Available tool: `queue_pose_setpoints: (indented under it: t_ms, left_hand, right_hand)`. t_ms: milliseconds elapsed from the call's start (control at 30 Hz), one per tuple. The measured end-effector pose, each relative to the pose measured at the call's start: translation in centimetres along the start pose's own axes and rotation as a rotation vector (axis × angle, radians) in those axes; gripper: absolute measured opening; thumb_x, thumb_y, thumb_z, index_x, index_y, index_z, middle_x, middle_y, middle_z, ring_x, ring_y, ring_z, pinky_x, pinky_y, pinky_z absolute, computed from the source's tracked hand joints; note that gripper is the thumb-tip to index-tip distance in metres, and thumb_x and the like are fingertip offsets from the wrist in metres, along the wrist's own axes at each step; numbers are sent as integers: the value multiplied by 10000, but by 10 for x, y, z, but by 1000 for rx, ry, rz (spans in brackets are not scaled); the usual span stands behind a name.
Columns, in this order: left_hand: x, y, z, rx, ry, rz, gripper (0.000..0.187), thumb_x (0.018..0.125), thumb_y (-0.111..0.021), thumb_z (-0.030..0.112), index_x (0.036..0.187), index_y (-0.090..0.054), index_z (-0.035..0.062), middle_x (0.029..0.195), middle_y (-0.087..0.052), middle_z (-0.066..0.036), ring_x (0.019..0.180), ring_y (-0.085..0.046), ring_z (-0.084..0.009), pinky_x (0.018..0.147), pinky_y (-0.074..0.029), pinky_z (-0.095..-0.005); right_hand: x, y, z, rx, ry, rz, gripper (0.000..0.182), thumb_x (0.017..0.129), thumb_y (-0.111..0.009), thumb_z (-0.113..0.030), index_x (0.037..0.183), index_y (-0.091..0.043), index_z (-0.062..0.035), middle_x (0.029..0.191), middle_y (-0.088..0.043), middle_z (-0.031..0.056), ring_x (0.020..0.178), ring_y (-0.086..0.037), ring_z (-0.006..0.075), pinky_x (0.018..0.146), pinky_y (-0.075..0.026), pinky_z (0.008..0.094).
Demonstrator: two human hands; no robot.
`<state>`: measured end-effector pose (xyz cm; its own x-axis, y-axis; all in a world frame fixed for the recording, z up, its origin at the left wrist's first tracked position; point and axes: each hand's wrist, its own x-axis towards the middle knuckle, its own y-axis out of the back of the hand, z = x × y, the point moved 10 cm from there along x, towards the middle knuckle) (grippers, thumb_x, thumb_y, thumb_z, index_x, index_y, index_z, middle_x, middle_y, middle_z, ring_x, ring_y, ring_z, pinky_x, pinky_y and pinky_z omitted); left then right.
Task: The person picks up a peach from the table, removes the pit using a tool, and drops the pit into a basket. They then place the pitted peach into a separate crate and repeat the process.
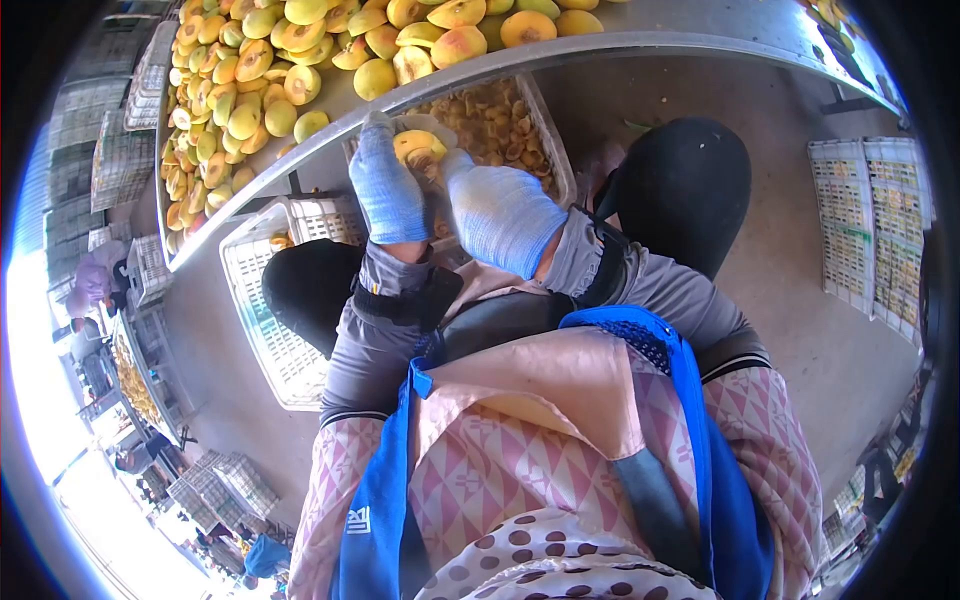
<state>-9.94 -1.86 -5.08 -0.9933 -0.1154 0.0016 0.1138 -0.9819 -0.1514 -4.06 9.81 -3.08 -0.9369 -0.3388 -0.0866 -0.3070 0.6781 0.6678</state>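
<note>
Both my hands wear light blue knit gloves and meet just below the metal table edge. A yellow peach half [420,147] sits between them, cut side up with its hollow showing. My left hand [388,190] is closed around the left side of the peach half. My right hand [503,212] is curled, with its fingertips against the fruit's lower right side. Whether a small tool is inside the right fist is hidden. Beneath my hands stands a crate [545,130] holding many brown, wet-looking pits or scraps [490,120].
Many halved peaches [255,85] are heaped on the metal table [640,42] ahead. A white plastic crate [262,315] stands by my left knee [310,290]. Stacked crates [868,225] are on the floor at right. People and more crates [225,485] show at far left.
</note>
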Motion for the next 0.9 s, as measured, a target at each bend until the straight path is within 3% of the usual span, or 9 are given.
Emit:
queue_pose_setpoints:
  t_ms: [167,233,300,433,500,667,733,833,900]
  left_hand:
    - [-4,-3,30,395,-410,0,354,1029,-444,281,934,-620,-12,765,-662,-80,645,-649,-183,588,-516,-272]
    - [-3,-1,27,328,-355,6,353,1028,-445,288,945,-617,-9,771,-666,-89,648,-653,-196,586,-518,-281]
    - [-2,3,14,116,-119,13,336,1025,-450,288,971,-612,-2,789,-671,-99,662,-659,-213,589,-524,-290]
    - [-6,-6,-1,-46,110,-124,435,1037,-385,343,1086,-579,-43,942,-680,-133,854,-649,-200,745,-531,-304]
    - [-8,-5,-17,-234,306,-118,401,1020,-436,320,1152,-547,-42,977,-669,-142,901,-646,-219,755,-539,-320]
    - [-17,-16,16,-280,294,-191,363,1007,-484,328,1040,-609,-11,905,-674,-143,809,-671,-241,756,-564,-331]
    - [-12,2,-1,-266,348,-71,394,1013,-470,338,990,-626,-23,889,-682,-144,784,-669,-229,753,-557,-323]
    - [-10,-7,12,-191,150,-150,388,1016,-470,320,944,-640,-21,842,-684,-129,755,-662,-206,727,-547,-308]
    - [-8,6,24,37,-80,-9,414,1023,-463,320,891,-650,-25,792,-682,-114,712,-640,-173,670,-518,-278]
  right_hand:
    - [0,4,-5,224,-8,68,246,912,-507,-133,1072,-550,49,800,-668,262,816,-669,422,734,-527,490]
    - [0,3,-5,223,-1,78,250,914,-506,-134,1080,-549,49,808,-669,262,818,-669,423,734,-527,490]
    - [0,0,-2,179,-23,58,259,916,-503,-133,1099,-547,45,819,-671,260,821,-669,422,734,-527,490]
    - [1,-4,-4,-23,-18,-28,266,933,-492,-140,1123,-544,39,860,-675,257,849,-668,416,749,-522,483]
    - [0,-5,-4,-34,-59,-110,260,946,-486,-145,1122,-543,38,877,-676,256,863,-669,411,756,-518,481]
    - [-2,-3,-12,141,-7,-91,255,966,-484,-163,1101,-535,48,883,-676,259,872,-672,404,763,-515,485]
    - [-2,-3,-16,128,34,-29,264,933,-528,-166,1075,-540,56,820,-664,248,803,-671,401,702,-525,474]
    - [-3,-3,-14,133,122,163,285,864,-608,-164,1021,-558,69,693,-642,223,661,-668,396,582,-544,450]
    - [-3,-3,-12,185,98,197,280,865,-606,-164,1021,-566,65,689,-642,219,654,-666,395,581,-542,451]
